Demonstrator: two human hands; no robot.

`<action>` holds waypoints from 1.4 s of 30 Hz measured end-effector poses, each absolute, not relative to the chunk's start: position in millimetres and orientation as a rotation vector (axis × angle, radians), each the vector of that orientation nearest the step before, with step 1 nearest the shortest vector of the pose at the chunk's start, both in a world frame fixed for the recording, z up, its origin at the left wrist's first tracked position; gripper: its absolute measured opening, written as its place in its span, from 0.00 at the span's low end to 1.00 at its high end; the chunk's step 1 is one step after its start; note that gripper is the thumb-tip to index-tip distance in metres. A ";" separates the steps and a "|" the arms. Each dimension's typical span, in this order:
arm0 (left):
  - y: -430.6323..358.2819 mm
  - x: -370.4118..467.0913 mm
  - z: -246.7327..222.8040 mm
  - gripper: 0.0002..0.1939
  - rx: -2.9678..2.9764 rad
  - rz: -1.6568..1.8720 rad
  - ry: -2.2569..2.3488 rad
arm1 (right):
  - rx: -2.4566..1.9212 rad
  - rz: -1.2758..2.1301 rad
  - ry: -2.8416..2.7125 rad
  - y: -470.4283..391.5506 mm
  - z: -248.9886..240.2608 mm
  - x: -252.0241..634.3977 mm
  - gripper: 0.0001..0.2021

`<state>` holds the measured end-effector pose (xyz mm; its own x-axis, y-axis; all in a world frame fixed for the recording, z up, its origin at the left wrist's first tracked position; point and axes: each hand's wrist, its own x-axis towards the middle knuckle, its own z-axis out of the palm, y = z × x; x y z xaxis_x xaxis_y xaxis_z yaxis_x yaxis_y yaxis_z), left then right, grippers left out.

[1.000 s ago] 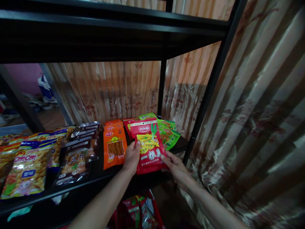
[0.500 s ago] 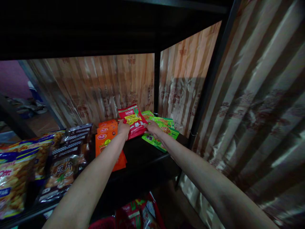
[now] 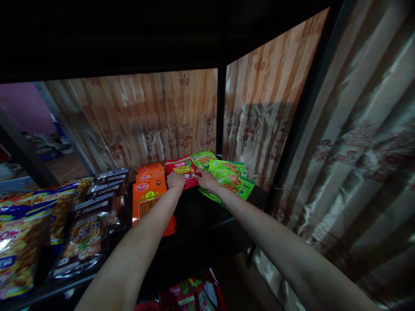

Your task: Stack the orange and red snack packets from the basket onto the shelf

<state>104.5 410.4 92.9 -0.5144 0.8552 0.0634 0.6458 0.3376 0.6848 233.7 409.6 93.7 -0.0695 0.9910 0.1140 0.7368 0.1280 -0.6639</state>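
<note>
A red snack bag [image 3: 182, 168] with a yellow and green picture lies at the back of the black shelf [image 3: 201, 216]. My left hand [image 3: 176, 181] grips its left side, and my right hand [image 3: 206, 179] pinches its right edge. To its left are overlapping orange snack packets [image 3: 149, 190], partly covered by my left forearm. Several green snack packets [image 3: 228, 177] lie fanned out on the right, some behind my right hand and wrist.
Dark-topped clear snack bags [image 3: 86, 242] and blue-yellow snack bags [image 3: 22, 250] fill the shelf's left part. Below, more red bags [image 3: 181, 296] sit low down. A black post [image 3: 221, 116] stands at the back corner, with a patterned curtain [image 3: 162, 116] behind. Overhead runs a dark upper shelf [image 3: 110, 43].
Both hands have lowered the red snack bag from a raised, tilted pose toward the back of the shelf. It now lies flatter between the orange and green packets. The view has shifted slightly.
</note>
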 end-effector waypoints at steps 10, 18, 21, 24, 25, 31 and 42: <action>399.3 109.7 87.6 0.19 1.286 0.897 2.312 | -1.696 0.397 -2.110 410.2 86.1 233.4 0.15; 377.3 115.0 84.9 0.23 1.335 0.909 2.300 | -1.743 0.270 -2.215 400.6 84.4 234.0 0.14; 373.0 115.9 84.3 0.24 1.349 0.906 2.295 | -1.768 0.211 -2.240 397.1 87.9 237.4 0.16; 370.9 116.7 82.6 0.25 1.364 0.893 2.290 | -1.765 0.152 -2.301 393.2 92.9 245.3 0.15; 370.4 117.0 81.9 0.26 1.365 0.887 2.289 | -1.746 0.126 -2.350 391.2 94.0 248.6 0.15; 367.1 120.9 80.5 0.28 1.356 0.864 2.292 | -1.661 -0.051 -2.545 374.0 88.4 265.3 0.26; 361.6 126.3 82.8 0.26 1.360 0.844 2.309 | -1.775 -0.140 -2.548 369.8 83.5 273.8 0.21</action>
